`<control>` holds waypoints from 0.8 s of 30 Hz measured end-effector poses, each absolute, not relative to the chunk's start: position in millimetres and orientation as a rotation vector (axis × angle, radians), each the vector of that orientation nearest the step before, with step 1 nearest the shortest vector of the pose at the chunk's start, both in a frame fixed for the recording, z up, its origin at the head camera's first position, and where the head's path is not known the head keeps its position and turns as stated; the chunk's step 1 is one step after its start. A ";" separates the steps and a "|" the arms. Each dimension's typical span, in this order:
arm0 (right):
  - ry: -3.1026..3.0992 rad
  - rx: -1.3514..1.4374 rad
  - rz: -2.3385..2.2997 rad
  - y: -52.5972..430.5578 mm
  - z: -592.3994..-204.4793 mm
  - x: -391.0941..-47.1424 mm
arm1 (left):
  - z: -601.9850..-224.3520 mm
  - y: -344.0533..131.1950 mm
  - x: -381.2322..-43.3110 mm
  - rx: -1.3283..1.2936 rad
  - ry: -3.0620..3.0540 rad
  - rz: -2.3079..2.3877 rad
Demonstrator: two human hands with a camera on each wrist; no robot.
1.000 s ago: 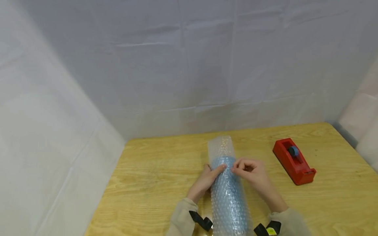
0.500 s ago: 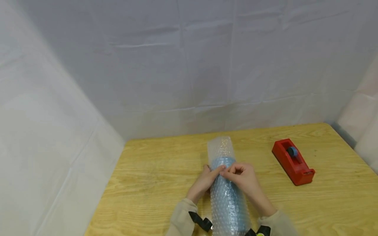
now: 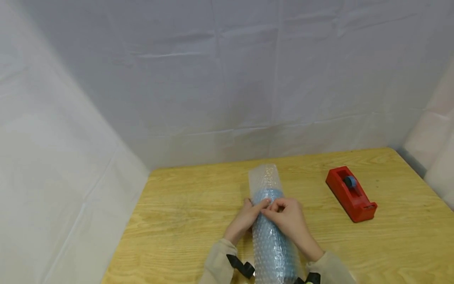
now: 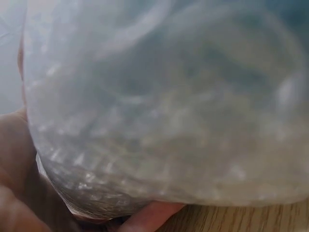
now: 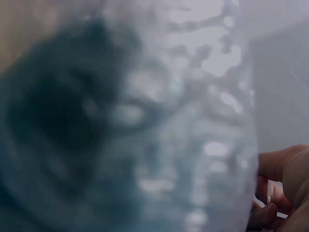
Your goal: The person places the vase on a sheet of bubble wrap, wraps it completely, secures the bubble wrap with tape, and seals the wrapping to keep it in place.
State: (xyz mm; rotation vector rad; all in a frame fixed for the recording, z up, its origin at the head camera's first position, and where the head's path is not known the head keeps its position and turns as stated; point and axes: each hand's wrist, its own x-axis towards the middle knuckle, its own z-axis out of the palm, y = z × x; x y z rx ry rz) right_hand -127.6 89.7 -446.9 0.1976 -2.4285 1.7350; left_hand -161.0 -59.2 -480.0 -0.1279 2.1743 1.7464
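A long bundle of bubble wrap (image 3: 271, 244) lies lengthwise on the table, with something blue and rounded showing through it. My left hand (image 3: 244, 221) grips it from the left near its far end, thumb on top and fingers reaching underneath. My right hand (image 3: 289, 219) is at the top of the bundle, thumb and forefinger close together against the wrap beside the left thumb. Whether the right fingertips pinch anything is too small to see. Both wrist views are mostly filled by blurred bubble wrap (image 4: 159, 135), with the right hand's curled fingers (image 5: 270, 169) at one edge.
A red tape dispenser (image 3: 351, 195) with a small roll stands to the right on the wooden table (image 3: 191, 201). Beyond the far end of the blue thing, a flat flap of bubble wrap (image 3: 264, 175) sticks out. White sheets (image 3: 213, 86) hang behind and at both sides.
My right hand has moved left and slightly nearer over the wrap, from its right side to beside the left thumb. The left hand and the bundle have stayed in place.
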 end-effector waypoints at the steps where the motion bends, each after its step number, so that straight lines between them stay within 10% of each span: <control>1: -2.431 0.198 1.715 88.9 -446.8 -127.2 | -480.3 -59.1 -161.2 -0.128 2.178 1.746; 24: -2.470 0.268 1.399 89.7 -449.9 -129.1 | -482.6 -59.5 -163.4 -0.113 2.181 1.747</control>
